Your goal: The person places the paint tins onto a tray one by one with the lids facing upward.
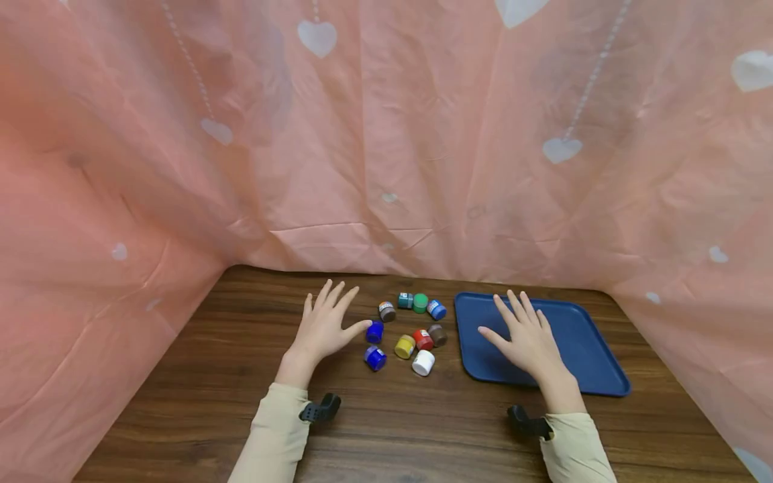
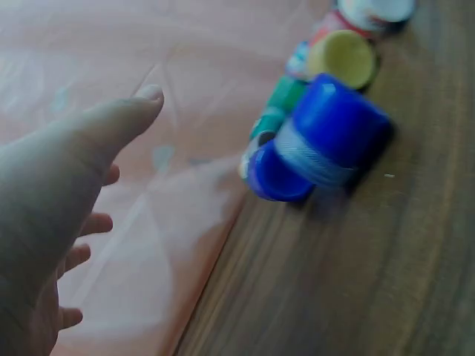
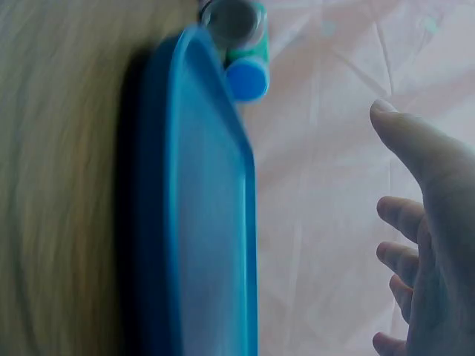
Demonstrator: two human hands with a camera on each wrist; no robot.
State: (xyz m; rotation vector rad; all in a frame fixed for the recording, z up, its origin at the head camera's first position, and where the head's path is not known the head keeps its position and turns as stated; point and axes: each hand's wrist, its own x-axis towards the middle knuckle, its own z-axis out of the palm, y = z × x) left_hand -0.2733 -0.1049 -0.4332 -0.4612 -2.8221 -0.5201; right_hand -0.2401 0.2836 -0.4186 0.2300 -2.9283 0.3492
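Fingers spread, my left hand [image 1: 320,329] hovers left of a loose group of small paint jars and holds nothing. Nearest its thumb is a dark blue jar [image 1: 374,331], with another blue jar [image 1: 375,358] just below. A yellow jar [image 1: 404,347], a red jar [image 1: 423,339], a white jar [image 1: 423,363] and a brown jar [image 1: 437,335] lie close together. Behind them are a grey-brown jar [image 1: 387,311], a teal jar [image 1: 405,300], a green jar [image 1: 420,303] and a lighter blue jar [image 1: 437,309]. My right hand [image 1: 528,339], also spread and holding nothing, is over the blue tray [image 1: 580,349].
The wooden table [image 1: 423,429] carries the jars and the tray. A pink curtain [image 1: 423,168] with white hearts hangs along the back and both sides. A black band [image 1: 323,408] sits on the left wrist, another band [image 1: 528,422] on the right.
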